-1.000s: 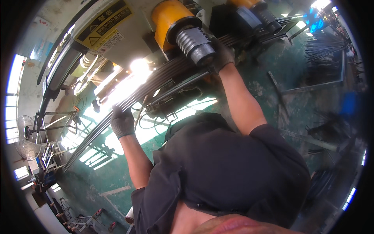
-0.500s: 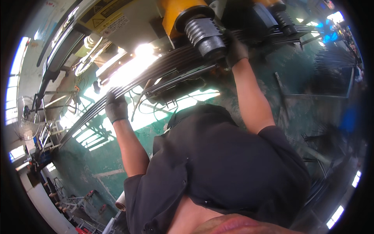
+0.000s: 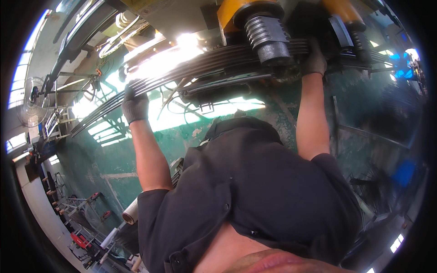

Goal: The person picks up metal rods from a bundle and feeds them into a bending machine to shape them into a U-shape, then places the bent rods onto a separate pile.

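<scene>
A bundle of long, thin dark metal bars point(image 3: 207, 61) runs lengthwise from left to right in front of the machine. My left hand point(image 3: 135, 104), in a dark glove, is closed round the bundle's left part from below. My right hand point(image 3: 315, 61), gloved too, is closed on the bars just right of a ribbed metal cylinder point(image 3: 268, 38) on the machine. Shadow hides most of its fingers. The bars pass behind the cylinder's lower end.
An orange machine part point(image 3: 230, 12) carries the cylinder, and a second ribbed cylinder point(image 3: 359, 43) stands farther right. Below the bars lies a green floor point(image 3: 98, 157) with bright sunlit patches. A fan point(image 3: 35, 95) stands far left. A brown roll point(image 3: 130, 213) is by my left elbow.
The whole view has shifted and turned slightly. My right hand sits a little farther right of the ribbed cylinder. Both hands stay on the bars.
</scene>
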Demonstrator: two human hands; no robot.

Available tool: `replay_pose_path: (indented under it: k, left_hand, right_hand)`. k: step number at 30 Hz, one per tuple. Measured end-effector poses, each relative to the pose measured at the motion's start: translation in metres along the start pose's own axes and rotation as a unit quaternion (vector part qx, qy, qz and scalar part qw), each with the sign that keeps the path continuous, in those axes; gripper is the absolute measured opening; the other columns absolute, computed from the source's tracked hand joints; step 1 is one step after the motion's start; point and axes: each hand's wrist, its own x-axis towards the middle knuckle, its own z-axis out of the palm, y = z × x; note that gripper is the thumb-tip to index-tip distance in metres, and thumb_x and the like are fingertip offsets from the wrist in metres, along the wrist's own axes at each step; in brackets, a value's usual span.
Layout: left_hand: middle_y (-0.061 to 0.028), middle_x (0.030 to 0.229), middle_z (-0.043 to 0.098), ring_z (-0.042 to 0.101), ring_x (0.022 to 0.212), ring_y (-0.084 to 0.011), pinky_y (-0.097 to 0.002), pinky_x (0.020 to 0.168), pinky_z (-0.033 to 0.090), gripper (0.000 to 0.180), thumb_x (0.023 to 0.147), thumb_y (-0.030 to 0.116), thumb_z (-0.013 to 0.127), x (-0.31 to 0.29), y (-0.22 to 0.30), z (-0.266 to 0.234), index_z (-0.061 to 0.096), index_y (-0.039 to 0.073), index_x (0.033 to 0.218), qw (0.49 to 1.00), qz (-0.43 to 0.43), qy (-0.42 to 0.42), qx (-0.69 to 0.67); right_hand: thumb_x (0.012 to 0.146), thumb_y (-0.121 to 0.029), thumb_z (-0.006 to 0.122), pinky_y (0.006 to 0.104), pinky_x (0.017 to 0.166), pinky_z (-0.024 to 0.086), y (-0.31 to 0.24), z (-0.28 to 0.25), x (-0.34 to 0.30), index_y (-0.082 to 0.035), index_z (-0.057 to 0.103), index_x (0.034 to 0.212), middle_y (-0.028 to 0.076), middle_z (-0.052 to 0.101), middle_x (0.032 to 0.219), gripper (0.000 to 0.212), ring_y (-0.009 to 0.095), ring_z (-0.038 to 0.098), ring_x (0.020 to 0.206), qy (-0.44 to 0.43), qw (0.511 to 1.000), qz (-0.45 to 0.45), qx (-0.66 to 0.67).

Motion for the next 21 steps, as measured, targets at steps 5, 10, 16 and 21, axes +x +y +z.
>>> replay_pose_path:
  k: [5,10,16,21]
  left_hand:
    - [-0.0166,0.119,0.067,0.065,0.114,-0.0295,-0.0435,0.103,0.055,0.025,0.104,0.008,0.058,-0.012,-0.059,0.013,0.059,-0.006,0.125,0.998,0.012,-0.041,0.036]
    - [-0.0192,0.125,0.066,0.064,0.120,-0.0332,-0.0468,0.108,0.054,0.028,0.104,0.010,0.058,-0.036,-0.079,0.027,0.058,-0.007,0.127,0.999,-0.017,-0.039,0.008]
    - [-0.0160,0.127,0.065,0.061,0.123,-0.0314,-0.0469,0.112,0.047,0.035,0.109,0.023,0.050,-0.036,-0.056,0.008,0.058,-0.003,0.131,0.971,-0.009,-0.190,0.142]
    - [-0.0214,0.130,0.064,0.058,0.126,-0.0396,-0.0578,0.114,0.043,0.046,0.110,0.036,0.046,-0.007,0.034,-0.020,0.056,-0.002,0.134,0.999,0.044,-0.019,0.020]
  right_hand:
    - [0.089,-0.015,0.073,0.0404,0.100,0.054,-0.034,0.047,-0.058,-0.014,0.063,0.136,0.016,0.070,0.128,0.048,0.033,0.067,0.119,-0.037,0.979,0.084,0.184]
    - [0.095,-0.018,0.065,0.0417,0.101,0.052,-0.074,0.045,-0.083,-0.019,0.060,0.141,0.015,0.069,0.133,0.046,0.035,0.064,0.124,-0.136,0.944,-0.118,-0.277]
    - [0.099,-0.023,0.059,0.0410,0.089,0.052,-0.138,0.074,-0.066,-0.008,0.066,0.118,0.014,0.070,0.111,0.025,0.030,0.065,0.104,-0.212,0.921,-0.207,-0.252]
    - [0.101,-0.022,0.057,0.0379,0.084,0.051,-0.189,0.100,-0.060,0.002,0.068,0.104,0.011,0.070,0.096,0.027,0.024,0.065,0.093,-0.229,0.923,-0.172,-0.257]
